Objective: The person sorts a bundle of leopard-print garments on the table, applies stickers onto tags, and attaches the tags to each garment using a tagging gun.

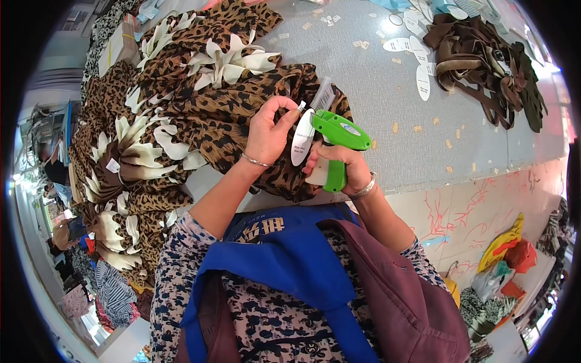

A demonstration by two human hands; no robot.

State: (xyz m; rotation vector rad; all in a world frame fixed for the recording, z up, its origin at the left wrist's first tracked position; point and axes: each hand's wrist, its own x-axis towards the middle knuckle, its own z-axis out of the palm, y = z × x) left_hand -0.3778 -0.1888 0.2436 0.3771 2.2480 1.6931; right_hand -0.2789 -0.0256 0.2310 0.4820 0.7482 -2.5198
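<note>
My right hand [345, 166] is wrapped round the handle of a green tagging gun [342, 130], which has a strip of fasteners on top. The gun's tip is at a white oval tag [302, 139] with printed text. My left hand [269, 130] pinches a small white label [301, 105] between thumb and forefinger, beside the upper end of the tag. Beneath both hands lies leopard-print fabric [224, 109] with cream and brown petal-like patterns.
More leopard fabric is heaped on the left. Dark brown straps [478, 66] lie at the table's [363, 78] back right, beside several white oval tags [423, 83]. Small paper bits are scattered about. Below the right edge are coloured bags [505, 248]. A person stands at far left.
</note>
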